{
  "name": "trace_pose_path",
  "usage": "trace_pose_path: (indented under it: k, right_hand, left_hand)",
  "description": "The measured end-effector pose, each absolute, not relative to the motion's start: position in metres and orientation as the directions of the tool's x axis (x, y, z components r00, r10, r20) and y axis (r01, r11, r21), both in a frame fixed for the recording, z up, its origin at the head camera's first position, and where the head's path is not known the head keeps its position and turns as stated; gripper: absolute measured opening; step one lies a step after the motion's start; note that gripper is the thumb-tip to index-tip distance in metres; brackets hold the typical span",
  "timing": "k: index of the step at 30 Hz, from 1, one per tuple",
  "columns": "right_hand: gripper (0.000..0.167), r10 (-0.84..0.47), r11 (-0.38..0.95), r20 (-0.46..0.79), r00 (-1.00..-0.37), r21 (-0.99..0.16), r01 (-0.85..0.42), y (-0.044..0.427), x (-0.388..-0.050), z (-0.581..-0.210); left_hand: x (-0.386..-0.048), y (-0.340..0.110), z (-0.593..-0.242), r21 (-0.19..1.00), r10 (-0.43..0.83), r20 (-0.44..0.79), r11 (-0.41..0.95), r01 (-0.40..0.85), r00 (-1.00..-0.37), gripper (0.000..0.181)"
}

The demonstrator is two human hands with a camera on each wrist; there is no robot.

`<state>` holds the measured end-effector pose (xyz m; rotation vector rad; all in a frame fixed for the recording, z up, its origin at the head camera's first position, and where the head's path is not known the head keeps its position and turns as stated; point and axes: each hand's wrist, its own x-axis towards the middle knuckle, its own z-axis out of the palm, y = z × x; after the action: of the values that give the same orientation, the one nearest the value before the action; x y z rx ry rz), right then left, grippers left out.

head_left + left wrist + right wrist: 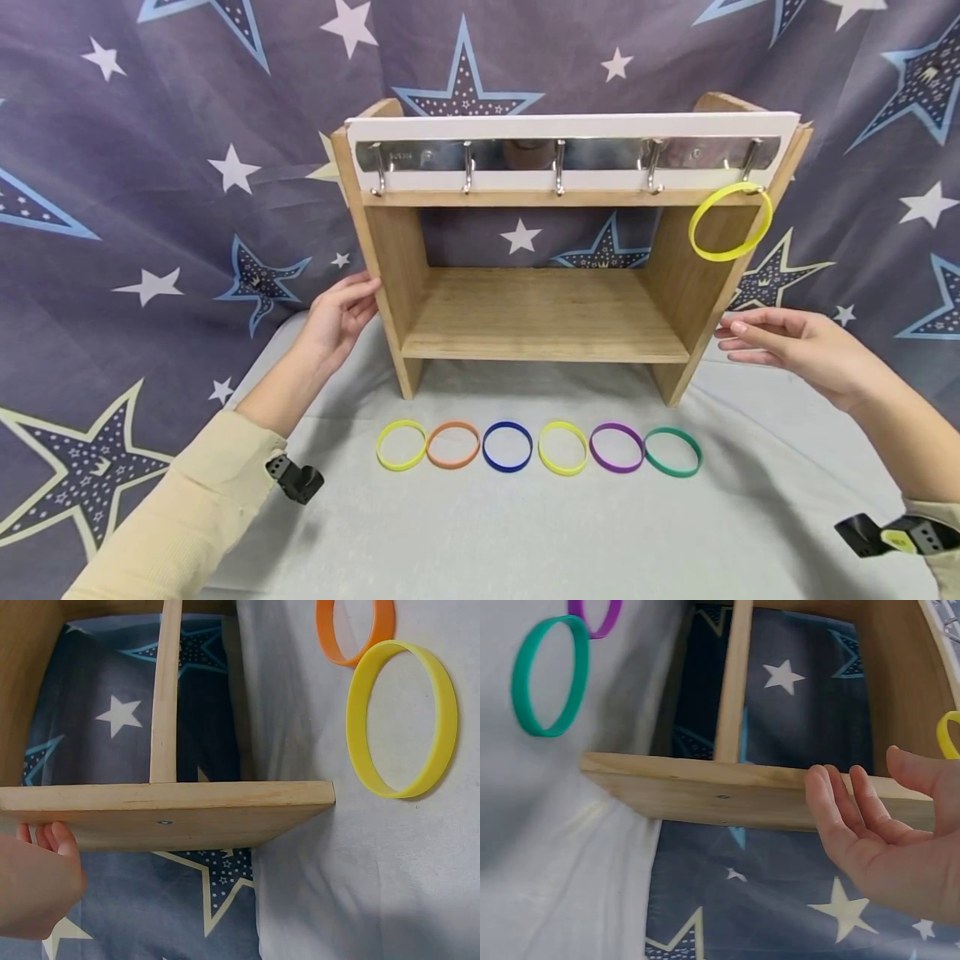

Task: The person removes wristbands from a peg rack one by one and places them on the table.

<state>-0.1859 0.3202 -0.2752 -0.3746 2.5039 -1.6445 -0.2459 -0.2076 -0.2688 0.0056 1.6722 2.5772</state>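
A wooden shelf stand (547, 317) stands upright, a metal hook rail (517, 154) on a white strip across its top front. From the rightmost hook hangs a yellow silicone wristband (699, 237). My left hand (341, 321) touches the outside of the left side panel (195, 825) with its fingertips. Beside the right panel (697, 791), my right hand (806, 350) is held with relaxed fingers and nothing in it; whether it touches the panel I cannot tell. In front lies a row of wristbands: yellow (380, 454), orange (453, 467), blue (507, 470), yellow (562, 472), purple (617, 470) and green (673, 474).
Pale grey cloth (480, 542) covers the tabletop. Behind the stand hangs a dark curtain (285, 208) printed with stars. Small black cameras are strapped at the left wrist (296, 479) and right wrist (862, 535).
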Motion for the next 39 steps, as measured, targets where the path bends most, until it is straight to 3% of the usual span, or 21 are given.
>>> trace_pose_path:
  k: [6, 21, 31, 39]
  right_hand:
    - [0.020, -0.229, 0.431, 0.034, -0.973, -0.892, -0.133, 0.320, -0.190, -0.262]
    - [0.030, -0.265, 0.108, 0.222, -0.938, -0.960, -0.257, 0.310, -0.192, -0.243]
    - [0.023, -0.144, 0.263, 0.220, -0.965, -0.931, -0.252, 0.301, -0.188, -0.228]
    - [0.018, -0.116, -0.008, 0.284, -0.952, -0.958, -0.285, 0.295, -0.188, -0.220]
  left_hand:
    - [-0.247, -0.208, -0.270, 0.909, 0.060, -0.030, -0.414, -0.052, -0.998, 0.018]
    - [-0.247, -0.209, -0.271, 0.911, 0.068, -0.016, -0.411, -0.042, -0.998, 0.017]
    - [-0.246, -0.209, -0.269, 0.909, 0.064, -0.046, -0.411, -0.068, -0.997, 0.021]
    - [-0.246, -0.209, -0.269, 0.905, 0.065, -0.036, -0.421, -0.060, -0.997, 0.020]
